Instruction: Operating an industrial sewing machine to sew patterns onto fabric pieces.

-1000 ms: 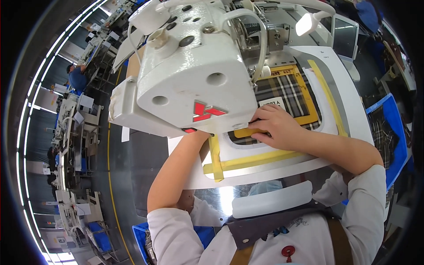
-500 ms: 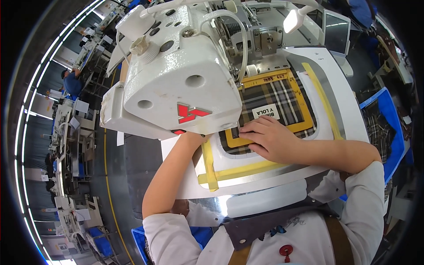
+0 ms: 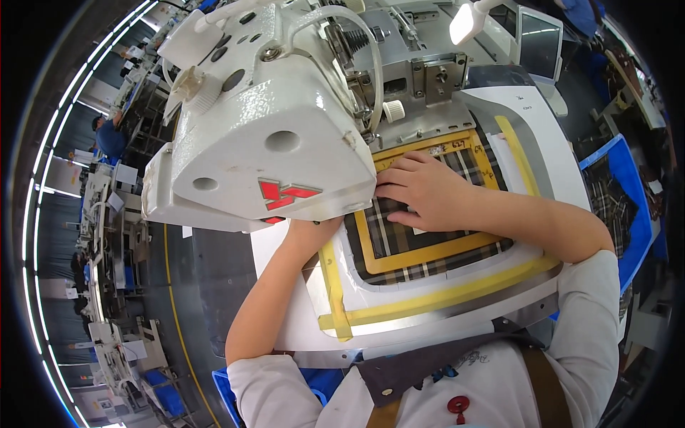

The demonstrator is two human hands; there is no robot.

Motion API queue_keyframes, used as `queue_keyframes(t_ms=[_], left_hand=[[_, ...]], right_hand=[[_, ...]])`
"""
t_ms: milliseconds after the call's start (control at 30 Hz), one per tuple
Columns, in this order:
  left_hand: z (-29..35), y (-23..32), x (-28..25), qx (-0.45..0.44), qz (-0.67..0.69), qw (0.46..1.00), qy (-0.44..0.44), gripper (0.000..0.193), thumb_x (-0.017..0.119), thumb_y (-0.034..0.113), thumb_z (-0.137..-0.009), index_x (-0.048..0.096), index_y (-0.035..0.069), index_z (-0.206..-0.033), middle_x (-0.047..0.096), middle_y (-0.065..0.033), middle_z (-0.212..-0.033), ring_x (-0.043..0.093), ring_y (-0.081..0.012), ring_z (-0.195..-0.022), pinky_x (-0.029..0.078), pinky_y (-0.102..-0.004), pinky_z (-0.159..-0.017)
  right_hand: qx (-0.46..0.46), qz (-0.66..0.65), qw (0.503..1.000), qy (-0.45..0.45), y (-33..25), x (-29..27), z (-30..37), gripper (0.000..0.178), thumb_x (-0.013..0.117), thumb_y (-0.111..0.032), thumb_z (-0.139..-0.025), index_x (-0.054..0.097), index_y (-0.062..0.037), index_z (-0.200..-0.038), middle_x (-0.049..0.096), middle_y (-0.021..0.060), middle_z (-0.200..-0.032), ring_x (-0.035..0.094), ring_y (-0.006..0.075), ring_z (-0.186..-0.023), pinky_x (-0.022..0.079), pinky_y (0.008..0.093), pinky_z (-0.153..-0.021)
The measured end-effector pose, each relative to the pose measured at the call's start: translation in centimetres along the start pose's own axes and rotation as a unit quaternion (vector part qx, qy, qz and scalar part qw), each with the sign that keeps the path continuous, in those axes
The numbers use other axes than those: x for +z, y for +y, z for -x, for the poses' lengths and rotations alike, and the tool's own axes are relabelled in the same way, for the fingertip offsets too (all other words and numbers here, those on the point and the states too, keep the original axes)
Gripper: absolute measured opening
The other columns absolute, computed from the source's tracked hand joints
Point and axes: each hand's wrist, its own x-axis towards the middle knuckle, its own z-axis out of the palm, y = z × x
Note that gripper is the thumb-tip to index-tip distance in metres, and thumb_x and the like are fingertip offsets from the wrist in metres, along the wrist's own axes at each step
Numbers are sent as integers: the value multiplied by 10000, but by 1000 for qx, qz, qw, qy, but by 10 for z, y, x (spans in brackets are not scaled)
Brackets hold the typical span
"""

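Observation:
My right hand (image 3: pixel 421 191) lies flat, fingers spread, on dark plaid fabric (image 3: pixel 421 246) framed by a yellow-taped template (image 3: pixel 428 299). The hand presses the cloth and a small white label under its palm, just below the needle area. My left forearm (image 3: pixel 282 285) reaches up under the big white sewing machine head (image 3: pixel 264 128); the left hand itself is hidden behind it.
A clear plate and white table (image 3: pixel 514 107) carry the template. A lamp (image 3: pixel 464 21) and a screen (image 3: pixel 539 43) stand at the back right. A blue bin (image 3: pixel 624 207) with plaid pieces is at right. Workstations and another person (image 3: pixel 107 135) lie far left.
The view has closed in on the machine. My right hand has slid up the plaid fabric toward the needle area, and my left hand has gone further under the machine head.

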Motion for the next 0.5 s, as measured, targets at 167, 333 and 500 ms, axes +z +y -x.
queue_keyframes(t_ms=[167, 333, 500], left_hand=[[-4, 15, -4, -22, -29, 999, 25, 246, 615, 36, -817, 648, 22, -1060, 665, -146, -1003, 628, -341, -931, 492, -412, -815], [-5, 18, 0, -29, -108, 992, 65, 229, 661, 96, -788, 654, -8, -991, 638, -180, -920, 597, -373, -850, 484, -438, -773], [5, 27, -11, -33, -113, 990, 73, 260, 661, 116, -810, 635, -1, -1041, 623, -173, -1013, 574, -391, -925, 463, -459, -835]], right_hand=[[-10, -12, 1000, 14, 4, 4, 2, 342, 674, -323, -830, 636, -79, -1066, 593, 60, -1135, 552, 236, -1095, 387, 413, -1028], [2, -17, 1000, -15, 4, 3, 6, 400, 683, -323, -828, 616, -92, -1147, 575, 52, -1232, 540, 223, -1140, 369, 421, -1040], [21, 4, 1000, 12, 2, -10, 24, 397, 677, -308, -837, 619, -80, -1156, 582, 50, -1239, 541, 215, -1144, 356, 431, -1052]])
